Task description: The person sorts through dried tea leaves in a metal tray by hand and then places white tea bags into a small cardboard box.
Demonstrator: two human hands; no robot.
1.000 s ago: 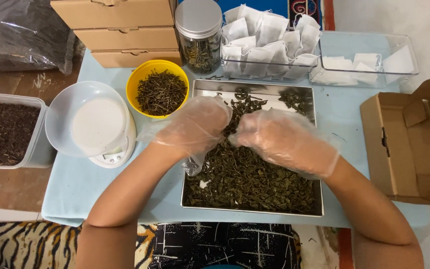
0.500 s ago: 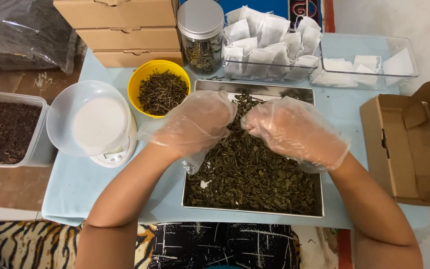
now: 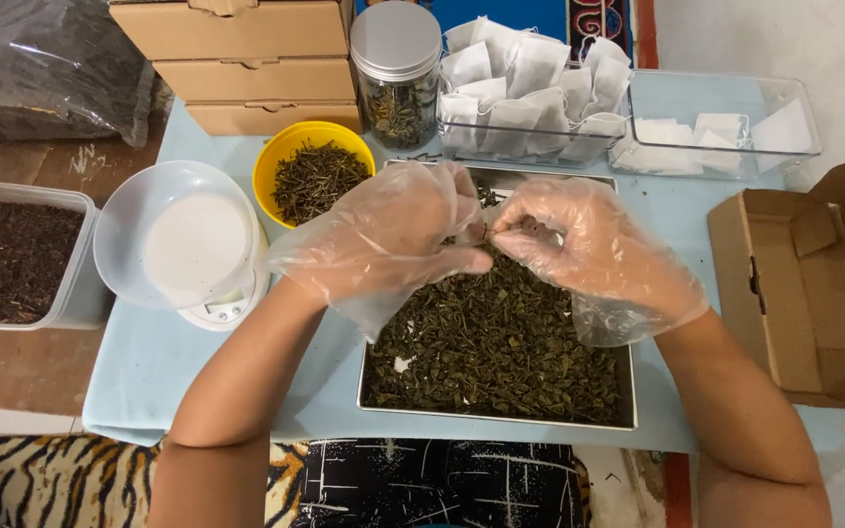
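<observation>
Both gloved hands have lifted off the heap of dried green leaves (image 3: 496,342) in the steel tray (image 3: 501,418), which sits near the tabletop's front edge. The left hand (image 3: 398,240) and right hand (image 3: 594,249) now meet fingertip to fingertip above it, pinching what looks like a small bit of leaf between them. So raking has turned to picking through the leaves.

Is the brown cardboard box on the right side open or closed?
Open. The brown cardboard box has its flaps folded outward, and its bare inside is visible; nothing shows in the visible part.
</observation>
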